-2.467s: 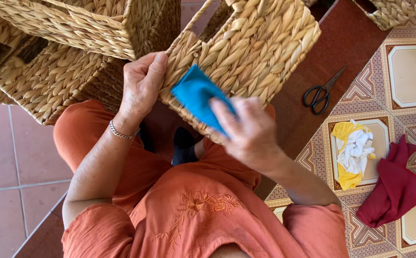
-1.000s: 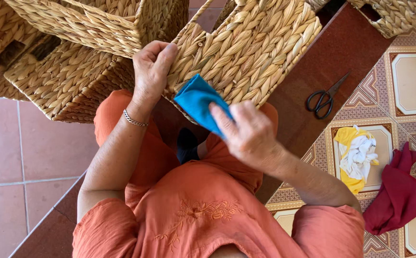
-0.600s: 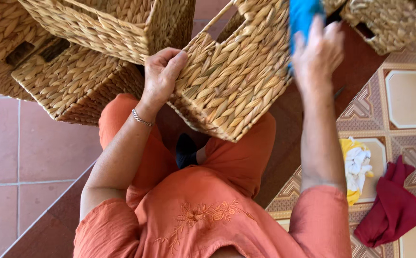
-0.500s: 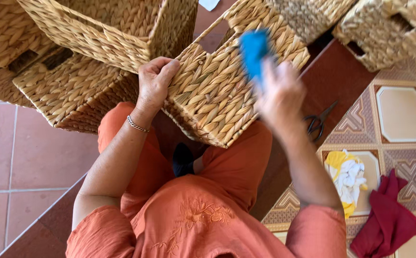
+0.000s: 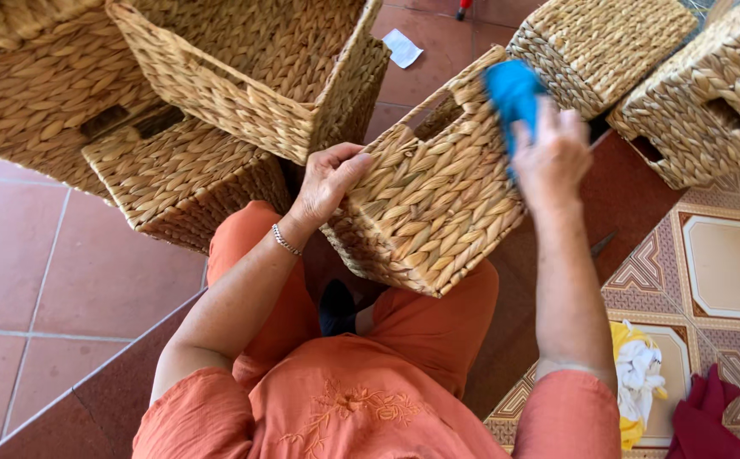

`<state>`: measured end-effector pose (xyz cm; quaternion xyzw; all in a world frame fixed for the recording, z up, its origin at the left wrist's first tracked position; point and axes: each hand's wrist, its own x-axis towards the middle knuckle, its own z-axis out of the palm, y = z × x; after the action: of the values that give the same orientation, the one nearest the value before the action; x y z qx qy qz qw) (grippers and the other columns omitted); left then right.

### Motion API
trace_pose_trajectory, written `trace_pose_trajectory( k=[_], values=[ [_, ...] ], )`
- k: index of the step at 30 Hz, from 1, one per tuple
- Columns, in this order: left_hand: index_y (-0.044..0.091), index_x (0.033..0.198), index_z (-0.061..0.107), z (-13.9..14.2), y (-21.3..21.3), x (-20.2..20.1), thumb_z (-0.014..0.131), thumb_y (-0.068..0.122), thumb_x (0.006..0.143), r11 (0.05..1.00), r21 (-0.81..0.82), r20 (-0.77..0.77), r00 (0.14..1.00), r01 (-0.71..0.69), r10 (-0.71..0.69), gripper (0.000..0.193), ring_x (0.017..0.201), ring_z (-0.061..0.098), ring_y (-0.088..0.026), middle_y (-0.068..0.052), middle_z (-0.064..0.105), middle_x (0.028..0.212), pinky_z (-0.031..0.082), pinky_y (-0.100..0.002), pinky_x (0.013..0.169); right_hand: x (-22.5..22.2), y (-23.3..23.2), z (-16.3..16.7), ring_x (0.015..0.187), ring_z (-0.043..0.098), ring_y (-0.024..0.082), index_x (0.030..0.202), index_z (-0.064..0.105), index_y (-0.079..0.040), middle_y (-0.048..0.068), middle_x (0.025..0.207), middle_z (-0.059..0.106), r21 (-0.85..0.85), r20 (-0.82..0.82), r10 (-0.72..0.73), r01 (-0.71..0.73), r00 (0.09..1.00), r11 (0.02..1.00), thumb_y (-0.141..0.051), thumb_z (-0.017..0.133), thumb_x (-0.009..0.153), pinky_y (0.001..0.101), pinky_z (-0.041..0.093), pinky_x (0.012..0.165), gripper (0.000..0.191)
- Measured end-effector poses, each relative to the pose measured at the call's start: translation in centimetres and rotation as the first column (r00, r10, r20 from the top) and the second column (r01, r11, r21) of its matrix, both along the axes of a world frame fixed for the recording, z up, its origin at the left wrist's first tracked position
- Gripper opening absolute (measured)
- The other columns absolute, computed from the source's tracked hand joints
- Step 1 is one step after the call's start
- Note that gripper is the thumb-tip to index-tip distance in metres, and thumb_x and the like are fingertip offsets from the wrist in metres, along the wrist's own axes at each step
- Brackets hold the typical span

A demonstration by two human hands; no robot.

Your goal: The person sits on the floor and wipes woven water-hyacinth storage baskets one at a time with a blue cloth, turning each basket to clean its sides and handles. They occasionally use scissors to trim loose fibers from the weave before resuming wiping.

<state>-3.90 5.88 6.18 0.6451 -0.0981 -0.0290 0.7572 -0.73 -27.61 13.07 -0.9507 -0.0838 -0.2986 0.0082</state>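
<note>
- the woven basket (image 5: 425,212) sits in the middle of the frame, tipped on its side on the person's lap, with its handle hole up near the top edge.
- the left hand (image 5: 329,178) is spread wide on the basket's left corner and holds it in place.
- the right hand (image 5: 553,157) is closed on a blue cloth (image 5: 513,89) and presses it on the basket's upper right edge, just by the handle hole.
- to wipe well, i think the left hand should hold firm so the basket does not roll off the knees.
- the cloth looks best rubbed along the weave, not across it, so it does not catch on the strands.
- the bumpy plaits can hide dust, so short, gentle rubs seem better than one long swipe.
- more baskets (image 5: 251,68) stand close by, at the upper left and upper right of the frame, so the elbow has little room.
- a yellow and white cloth (image 5: 638,378) and a dark red cloth (image 5: 710,416) lie on the patterned floor tiles (image 5: 727,263) at the lower right.
- a small white scrap (image 5: 402,47) lies on the floor at the top.
</note>
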Motion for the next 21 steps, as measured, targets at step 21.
trace_pose_trajectory(
  k=[21],
  values=[
    [0.001, 0.091, 0.068, -0.3, 0.0, 1.1, 0.065, 0.030, 0.101, 0.976, 0.094, 0.137, 0.973, -0.198, 0.185, 0.031, 0.073, 0.055, -0.004, 0.002, 0.064, 0.077, 0.049, -0.026, 0.065, 1.4, 0.4, -1.1, 0.085, 0.062, 0.030, 0.138, 0.066, -0.004, 0.017, 0.100, 0.064, 0.004, -0.092, 0.034, -0.033, 0.995, 0.999, -0.030, 0.077, 0.104, 0.0477, 0.054, 0.069, 0.044]
  ],
)
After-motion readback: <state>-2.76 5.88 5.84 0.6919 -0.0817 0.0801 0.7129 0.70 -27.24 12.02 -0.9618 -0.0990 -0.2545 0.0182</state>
